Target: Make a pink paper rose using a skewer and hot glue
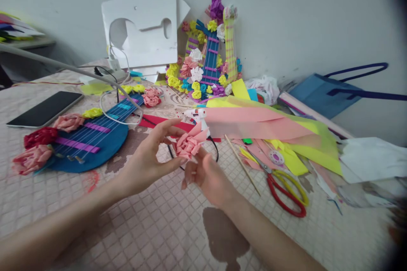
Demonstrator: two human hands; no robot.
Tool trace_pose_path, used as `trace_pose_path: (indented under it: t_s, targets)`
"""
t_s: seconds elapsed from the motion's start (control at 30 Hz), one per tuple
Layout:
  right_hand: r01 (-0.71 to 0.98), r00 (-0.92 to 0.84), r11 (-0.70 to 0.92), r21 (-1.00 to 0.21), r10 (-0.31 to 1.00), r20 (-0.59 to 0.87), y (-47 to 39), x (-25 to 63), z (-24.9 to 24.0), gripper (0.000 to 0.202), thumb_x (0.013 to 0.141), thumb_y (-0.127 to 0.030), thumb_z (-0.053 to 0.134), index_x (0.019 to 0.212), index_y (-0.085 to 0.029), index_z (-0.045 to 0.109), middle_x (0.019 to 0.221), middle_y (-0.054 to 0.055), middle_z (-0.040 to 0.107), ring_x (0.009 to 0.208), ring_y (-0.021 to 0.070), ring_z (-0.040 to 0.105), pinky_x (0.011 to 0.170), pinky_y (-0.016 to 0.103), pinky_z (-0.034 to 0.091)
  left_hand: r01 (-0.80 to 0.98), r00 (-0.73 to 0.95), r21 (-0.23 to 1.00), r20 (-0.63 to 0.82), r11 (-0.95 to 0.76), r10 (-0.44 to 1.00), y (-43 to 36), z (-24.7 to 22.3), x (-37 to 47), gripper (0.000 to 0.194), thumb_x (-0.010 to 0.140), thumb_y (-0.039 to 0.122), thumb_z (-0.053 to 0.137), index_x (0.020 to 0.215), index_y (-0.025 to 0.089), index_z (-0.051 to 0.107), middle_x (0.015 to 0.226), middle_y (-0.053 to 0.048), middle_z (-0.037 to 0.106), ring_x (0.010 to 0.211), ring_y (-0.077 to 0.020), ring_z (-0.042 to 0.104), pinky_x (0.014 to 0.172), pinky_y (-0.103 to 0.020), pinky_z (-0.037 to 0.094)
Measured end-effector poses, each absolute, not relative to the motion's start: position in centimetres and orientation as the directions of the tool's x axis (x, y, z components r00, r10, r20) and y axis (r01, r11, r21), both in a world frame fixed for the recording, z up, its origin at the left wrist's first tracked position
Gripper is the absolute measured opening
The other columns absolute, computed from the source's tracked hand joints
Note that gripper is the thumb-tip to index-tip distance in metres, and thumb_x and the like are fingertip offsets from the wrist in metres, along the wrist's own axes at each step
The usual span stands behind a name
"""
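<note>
A pink crepe-paper flower [187,145] is held between my two hands above the middle of the table. My left hand [151,154] curves round its left side, the thumb at its lower edge and the fingers at the top. From below right, my right hand [210,178] grips the flower's base, with its fingertips partly hidden behind the petals. One longer strip of pink paper sticks out at the flower's upper right. Just behind it lies a white glue gun [197,114] with a dark cord.
A blue paper guitar [104,142] with paper roses lies left, beside a phone [44,109]. Right are scissors [286,192], a wooden stick [243,165] and pink crepe paper [248,120]. Decorated guitars [210,59] and white board [146,21] lean on the wall. A white cable [85,70] crosses left.
</note>
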State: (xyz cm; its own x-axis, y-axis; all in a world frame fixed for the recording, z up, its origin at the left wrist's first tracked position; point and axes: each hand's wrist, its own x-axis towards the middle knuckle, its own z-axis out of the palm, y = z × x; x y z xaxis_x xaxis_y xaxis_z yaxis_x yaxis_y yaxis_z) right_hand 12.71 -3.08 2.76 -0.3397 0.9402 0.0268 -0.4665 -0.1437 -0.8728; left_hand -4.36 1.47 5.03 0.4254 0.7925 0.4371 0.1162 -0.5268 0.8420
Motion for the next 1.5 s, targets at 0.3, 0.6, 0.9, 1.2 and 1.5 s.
trace_pose_path:
  t_s: [0.3,0.6,0.9,1.2,1.5]
  targets:
    - [-0.453,-0.059,-0.029,-0.891,0.998,-0.003,-2.6,14.5,2.6,0.024,0.081,-0.042,0.064,0.072,-0.020,0.061,0.066,-0.003,0.052,0.054,0.0075,0.045,0.050,0.020,0.040,0.207,0.403,0.824,0.420,-0.528,0.813,2.1,4.3,-5.5,0.064,0.079,0.025,0.066,0.134,0.026,0.034,0.113,-0.007,0.056,0.107,-0.0219,0.053,0.089,-0.038,0.044]
    - [-0.432,0.121,0.147,-0.890,0.987,0.104,-1.4,20.8,6.1,0.023,0.087,-0.039,0.055,0.070,-0.024,0.048,0.049,-0.008,0.035,0.039,0.0088,0.019,0.036,0.019,0.025,0.375,0.389,0.812,0.300,-0.447,0.871,4.0,3.7,-6.9,0.057,0.078,0.031,0.066,0.128,0.024,0.039,0.109,-0.006,0.059,0.099,-0.0208,0.057,0.084,-0.039,0.046]
    - [0.652,0.015,0.035,-0.758,0.998,0.058,-1.8,25.1,5.5,0.038,0.082,-0.026,0.054,0.120,-0.025,0.056,0.097,0.004,0.067,0.050,0.0083,0.048,0.046,0.022,0.043,0.306,0.422,0.860,0.261,-0.408,0.868,4.9,3.6,-8.2,0.061,0.076,0.036,0.069,0.129,0.026,0.039,0.109,-0.006,0.059,0.097,-0.0215,0.059,0.083,-0.039,0.048]
    - [0.819,-0.111,0.154,-0.553,0.988,0.110,-1.8,25.2,5.4,0.050,0.080,-0.018,0.050,0.129,-0.031,0.050,0.123,0.004,0.059,0.060,0.0122,0.059,0.064,0.031,0.051,0.282,0.671,0.818,0.205,-0.501,0.713,3.6,4.2,-7.7,0.066,0.078,0.029,0.066,0.135,0.030,0.033,0.114,-0.005,0.058,0.105,-0.0211,0.056,0.085,-0.035,0.048]
    - [0.864,-0.095,0.251,-0.437,0.933,0.348,-1.6,24.8,5.5,0.018,0.087,-0.025,0.052,0.094,-0.026,0.069,0.095,0.006,0.070,0.093,0.0253,0.062,0.084,0.044,0.046,0.303,0.743,0.807,0.134,-0.508,0.656,2.8,4.4,-7.4,0.068,0.077,0.025,0.066,0.137,0.030,0.033,0.115,-0.005,0.059,0.101,-0.0193,0.058,0.088,-0.036,0.048]
